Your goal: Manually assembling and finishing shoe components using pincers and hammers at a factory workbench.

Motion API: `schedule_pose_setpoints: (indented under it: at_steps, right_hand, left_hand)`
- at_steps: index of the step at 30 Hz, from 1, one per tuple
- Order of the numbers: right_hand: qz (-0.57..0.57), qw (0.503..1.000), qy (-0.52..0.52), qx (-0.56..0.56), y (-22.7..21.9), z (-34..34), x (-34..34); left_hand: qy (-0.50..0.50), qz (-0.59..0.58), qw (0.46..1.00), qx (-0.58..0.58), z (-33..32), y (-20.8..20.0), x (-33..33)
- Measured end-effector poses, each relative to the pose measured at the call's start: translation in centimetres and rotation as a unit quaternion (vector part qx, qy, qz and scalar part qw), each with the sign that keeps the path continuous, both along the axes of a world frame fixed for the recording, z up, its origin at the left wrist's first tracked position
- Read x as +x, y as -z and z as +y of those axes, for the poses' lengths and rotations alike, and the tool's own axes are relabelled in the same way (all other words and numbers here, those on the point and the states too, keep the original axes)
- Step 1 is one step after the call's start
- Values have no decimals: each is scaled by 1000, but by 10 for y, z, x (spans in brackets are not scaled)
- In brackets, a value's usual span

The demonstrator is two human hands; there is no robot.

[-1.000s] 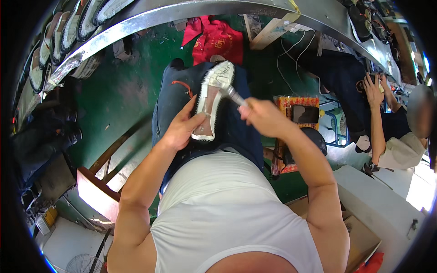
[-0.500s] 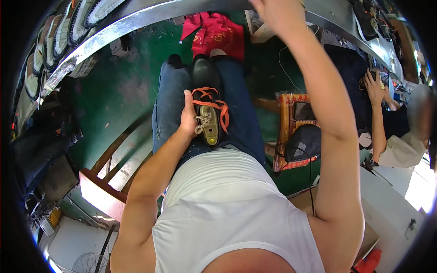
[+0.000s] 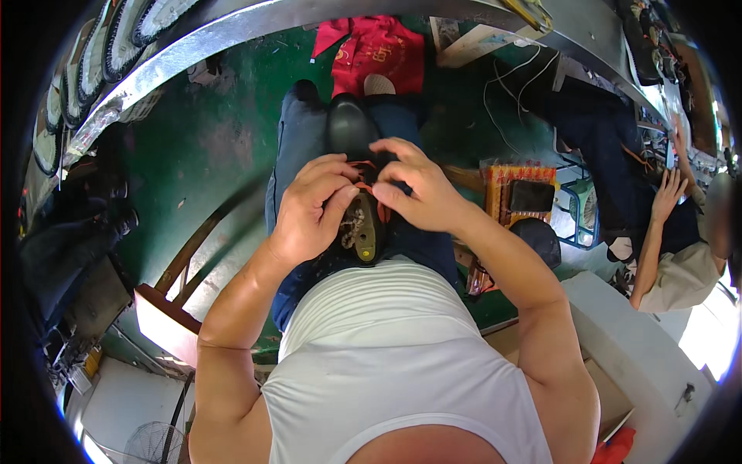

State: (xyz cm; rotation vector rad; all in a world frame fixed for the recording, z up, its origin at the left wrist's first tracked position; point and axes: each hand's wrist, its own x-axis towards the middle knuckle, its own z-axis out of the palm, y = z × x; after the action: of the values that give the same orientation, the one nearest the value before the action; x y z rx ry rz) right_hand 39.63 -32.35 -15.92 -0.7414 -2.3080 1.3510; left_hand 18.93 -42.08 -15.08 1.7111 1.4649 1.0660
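Note:
A black leather shoe (image 3: 352, 127) lies along my lap, its toe pointing away from me. An olive-green shoe last (image 3: 365, 236) fills its opening, with a knotted pale cord (image 3: 349, 226) at the left side. Orange lace (image 3: 363, 186) crosses the shoe's front. My left hand (image 3: 315, 207) is bent over the shoe's left side, thumb and fingers closed at the lace. From the right, my right hand (image 3: 421, 188) pinches at the lace with curled fingers, its index finger reaching forward. The fingers partly hide the lacing.
A metal bench edge (image 3: 255, 32) curves across the front, with several shoes (image 3: 120, 39) on its left. Beyond my knees lies a red cloth (image 3: 380, 58). At right are a dark phone-like object (image 3: 532, 196), a black cap (image 3: 537, 240) and a co-worker's hand (image 3: 668, 193). A wooden chair (image 3: 166, 321) stands left.
My right hand has come back from the bench down to the shoe's lace. My left hand has moved from the shoe's side up onto the lacing.

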Motion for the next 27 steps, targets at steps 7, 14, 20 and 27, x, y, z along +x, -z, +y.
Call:
schedule_pose_setpoints:
  at_steps: [7,14,20,27]
  right_hand:
    - [-31,992,-117,27,11,14,-18]
    - [-35,995,-66,-61,7,-2,-13]
    - [-114,983,-37,-139,-30,12,16]
    - [-142,974,59,-165,-30,-26,4]
  left_hand:
    - [-80,-352,921,-149,-53,11,3]
    - [-108,-500,834,-207,-51,1,-12]
    - [-148,-612,739,-242,15,1,-12]
    - [-78,-463,845,-256,36,4,1]
